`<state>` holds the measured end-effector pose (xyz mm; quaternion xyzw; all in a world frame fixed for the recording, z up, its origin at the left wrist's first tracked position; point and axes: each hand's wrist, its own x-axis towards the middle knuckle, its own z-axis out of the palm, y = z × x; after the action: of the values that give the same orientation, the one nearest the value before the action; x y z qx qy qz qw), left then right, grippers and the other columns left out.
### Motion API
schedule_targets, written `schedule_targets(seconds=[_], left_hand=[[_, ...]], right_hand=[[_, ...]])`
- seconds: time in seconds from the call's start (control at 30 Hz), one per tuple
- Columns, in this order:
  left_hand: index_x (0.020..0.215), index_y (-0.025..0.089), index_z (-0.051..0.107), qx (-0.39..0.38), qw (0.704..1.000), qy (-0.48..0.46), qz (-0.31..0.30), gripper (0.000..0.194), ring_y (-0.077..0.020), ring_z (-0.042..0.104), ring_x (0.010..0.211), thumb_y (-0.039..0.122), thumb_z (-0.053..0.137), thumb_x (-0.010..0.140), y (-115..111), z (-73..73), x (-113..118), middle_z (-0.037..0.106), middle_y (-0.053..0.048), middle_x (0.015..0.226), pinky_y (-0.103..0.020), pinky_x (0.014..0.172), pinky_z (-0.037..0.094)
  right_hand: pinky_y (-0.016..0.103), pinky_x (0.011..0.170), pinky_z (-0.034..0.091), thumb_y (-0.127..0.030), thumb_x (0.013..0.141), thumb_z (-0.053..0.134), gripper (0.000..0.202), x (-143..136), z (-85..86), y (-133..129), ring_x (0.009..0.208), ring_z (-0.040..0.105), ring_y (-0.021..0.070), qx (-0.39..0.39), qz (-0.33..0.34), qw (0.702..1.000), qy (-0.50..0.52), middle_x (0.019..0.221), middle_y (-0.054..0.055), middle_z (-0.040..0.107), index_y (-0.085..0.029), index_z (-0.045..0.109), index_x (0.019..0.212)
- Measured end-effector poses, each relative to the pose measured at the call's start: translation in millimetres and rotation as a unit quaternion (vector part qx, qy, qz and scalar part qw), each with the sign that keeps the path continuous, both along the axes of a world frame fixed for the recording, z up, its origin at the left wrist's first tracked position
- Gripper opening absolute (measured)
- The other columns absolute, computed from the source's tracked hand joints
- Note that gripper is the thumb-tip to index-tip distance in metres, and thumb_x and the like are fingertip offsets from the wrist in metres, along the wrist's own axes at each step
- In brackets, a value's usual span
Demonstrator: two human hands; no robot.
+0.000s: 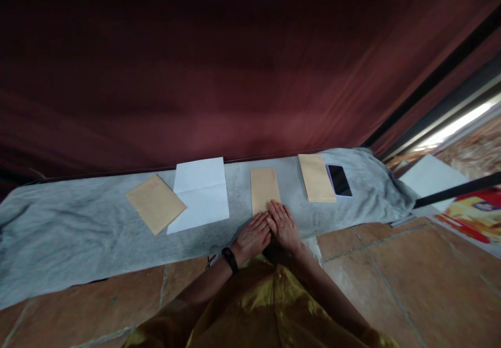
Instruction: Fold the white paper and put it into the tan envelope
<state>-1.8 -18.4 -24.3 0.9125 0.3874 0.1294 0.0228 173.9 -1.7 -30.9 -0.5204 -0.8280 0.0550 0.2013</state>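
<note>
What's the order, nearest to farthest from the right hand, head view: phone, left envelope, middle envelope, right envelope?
1. Middle envelope: ahead, at the right hand's fingertips.
2. Right envelope: ahead, to the right.
3. Phone: farther right, beside that envelope.
4. Left envelope: well left, past the white sheet.

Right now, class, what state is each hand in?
Left hand: open, palm down at near end of the middle envelope.
Right hand: open, palm down on the same envelope.

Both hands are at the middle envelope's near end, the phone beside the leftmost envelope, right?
No: the head view shows the smartphone beside the rightmost envelope. The left hand and right hand are at the near end of the middle envelope.
</note>
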Motion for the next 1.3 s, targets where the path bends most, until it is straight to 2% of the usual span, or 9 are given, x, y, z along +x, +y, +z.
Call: schedule_targets(seconds=[0.17,0.3,0.4,0.5,0.7,0.83,1.0,1.3], left_hand=[[0.145,0.008,0.047,-0.019,0.997,-0.025,0.064,0.050,-0.0208,0.040,0.146,0.023,0.038,0.098,-3,4.3,2,0.049,-0.014,0.153,-0.039,0.121,0.032],[0.149,0.009,0.043,-0.035,0.993,-0.028,0.108,0.051,-0.0205,0.037,0.147,0.025,0.035,0.101,5,3.1,9,0.045,-0.014,0.156,-0.041,0.122,0.032],[0.151,0.009,0.040,-0.048,0.990,-0.021,0.129,0.052,-0.0205,0.034,0.149,0.026,0.033,0.103,22,1.4,18,0.042,-0.015,0.158,-0.042,0.123,0.030],[0.153,0.010,0.036,-0.058,0.988,-0.020,0.138,0.055,-0.0215,0.030,0.151,0.035,0.030,0.105,46,1.3,27,0.038,-0.014,0.160,-0.044,0.124,0.027],[0.156,0.013,0.032,-0.078,0.983,0.003,0.167,0.063,-0.0221,0.022,0.154,0.048,0.027,0.104,91,3.4,41,0.032,-0.011,0.164,-0.044,0.126,0.020],[0.157,0.010,0.030,-0.079,0.977,0.014,0.195,0.067,-0.0227,0.019,0.154,0.050,0.024,0.103,108,0.8,44,0.028,-0.011,0.165,-0.043,0.127,0.016],[0.157,0.010,0.028,-0.074,0.973,0.026,0.216,0.068,-0.0232,0.017,0.155,0.051,0.024,0.103,115,-2.7,40,0.026,-0.011,0.166,-0.042,0.127,0.015],[0.157,0.007,0.028,-0.063,0.964,0.024,0.256,0.071,-0.0247,0.015,0.155,0.052,0.025,0.102,107,-3.4,25,0.023,-0.013,0.166,-0.043,0.127,0.014]], right_hand=[[0.048,0.124,0.023,-0.038,0.107,0.034,0.054,4,-2.7,-11,0.147,0.037,0.0233,0.020,-0.009,1.000,-0.012,0.158,0.011,0.042,-0.016,0.035,0.156],[0.048,0.125,0.021,-0.035,0.105,0.038,0.055,4,-0.8,-15,0.148,0.036,0.0240,0.021,-0.016,0.999,-0.022,0.158,0.012,0.042,-0.016,0.034,0.156],[0.050,0.124,0.022,-0.031,0.104,0.039,0.053,4,0.6,-16,0.148,0.035,0.0251,0.016,-0.010,0.999,-0.033,0.159,0.012,0.040,-0.018,0.037,0.155],[0.053,0.123,0.022,-0.028,0.102,0.043,0.049,4,1.3,-17,0.149,0.033,0.0263,0.011,0.002,0.999,-0.043,0.158,0.010,0.042,-0.022,0.044,0.151],[0.049,0.123,0.024,-0.033,0.103,0.045,0.047,1,3.7,-15,0.144,0.041,0.0263,0.005,-0.031,0.999,-0.030,0.149,0.014,0.054,-0.015,0.050,0.147],[0.049,0.122,0.025,-0.035,0.104,0.045,0.049,0,5.3,-15,0.143,0.043,0.0260,0.010,-0.034,0.999,-0.024,0.149,0.014,0.053,-0.015,0.047,0.149],[0.049,0.122,0.024,-0.038,0.105,0.041,0.052,0,5.2,-15,0.143,0.043,0.0263,0.015,-0.035,0.999,-0.023,0.152,0.013,0.050,-0.015,0.042,0.152],[0.047,0.123,0.022,-0.037,0.105,0.039,0.052,1,4.8,-14,0.145,0.040,0.0245,0.022,-0.028,0.999,-0.013,0.156,0.012,0.046,-0.015,0.041,0.152]])
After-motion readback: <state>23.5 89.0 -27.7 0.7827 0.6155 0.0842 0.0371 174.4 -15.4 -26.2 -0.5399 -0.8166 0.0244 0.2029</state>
